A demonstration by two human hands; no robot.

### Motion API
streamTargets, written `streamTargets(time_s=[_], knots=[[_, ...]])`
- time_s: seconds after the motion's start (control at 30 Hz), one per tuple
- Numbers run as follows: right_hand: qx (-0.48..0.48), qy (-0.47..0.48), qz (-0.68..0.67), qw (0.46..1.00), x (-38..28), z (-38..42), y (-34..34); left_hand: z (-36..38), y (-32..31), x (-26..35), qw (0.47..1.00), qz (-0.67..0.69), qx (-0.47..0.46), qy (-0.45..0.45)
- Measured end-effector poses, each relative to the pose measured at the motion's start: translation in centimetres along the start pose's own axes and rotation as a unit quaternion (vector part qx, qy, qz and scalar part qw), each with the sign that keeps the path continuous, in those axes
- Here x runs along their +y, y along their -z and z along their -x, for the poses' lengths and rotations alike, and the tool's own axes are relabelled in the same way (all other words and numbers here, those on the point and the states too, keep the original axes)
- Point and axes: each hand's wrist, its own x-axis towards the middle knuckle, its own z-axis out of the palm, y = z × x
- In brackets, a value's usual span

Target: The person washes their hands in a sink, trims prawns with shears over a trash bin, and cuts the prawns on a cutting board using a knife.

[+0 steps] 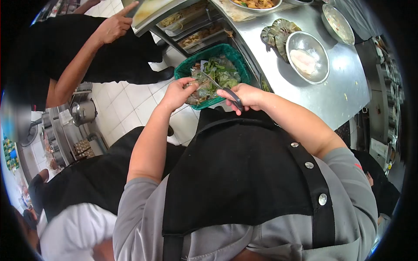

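Observation:
Over a bin lined with a green bag, my left hand pinches a raw, greyish-brown prawn, only partly visible against the waste. My right hand grips dark-handled scissors, whose metal blades point toward the left fingers. Green leaf scraps and clear plastic lie in the bin below. To the right, a pile of whole prawns rests on the steel counter. Beside and partly over it stands a metal bowl holding pale, peeled-looking pieces.
Another metal bowl and a dish of orange-brown food stand farther along the counter. Food trays sit on shelves behind the bin. At left, a co-worker's hand holds a knife; another person in white is close behind.

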Motion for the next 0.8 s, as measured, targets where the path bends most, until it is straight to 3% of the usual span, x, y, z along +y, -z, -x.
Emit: streamTargets(time_s=[0.1,0.2,0.27,0.33,0.37,0.47,0.53,0.7,0.8], knots=[[0.029,0.012,0.032,0.999,0.8,0.0,0.2,-0.2,0.4,1.7,0.999,-0.043,-0.008,0.004],[0.065,0.009,0.000,0.998,1.1,1.1,0.0,-0.6,0.9,3.0,0.990,-0.130,0.006,-0.047],[0.037,0.030,0.010,0.999,1.1,3.5,0.8,-0.1,0.7,6.8,0.989,-0.143,0.026,-0.039],[0.017,0.018,0.095,0.995,-0.4,7.8,1.6,-1.7,0.6,8.4,0.998,-0.002,0.023,-0.062],[0.011,0.034,0.133,0.991,0.1,8.8,2.1,-2.3,0.6,9.7,0.996,-0.028,0.022,-0.080],[0.042,0.050,0.222,0.973,-0.3,14.0,2.9,-3.9,-2.1,17.1,0.961,-0.133,0.001,-0.241],[0.077,0.100,0.254,0.959,1.0,15.7,3.2,-6.8,-4.8,19.8,0.940,-0.169,0.009,-0.297],[0.153,0.127,0.269,0.942,3.8,18.9,3.5,-10.1,-12.0,26.9,0.935,-0.209,0.050,-0.281],[0.163,0.139,0.250,0.944,5.2,20.2,3.3,-12.5,-14.1,27.3,0.928,-0.235,0.044,-0.285]])
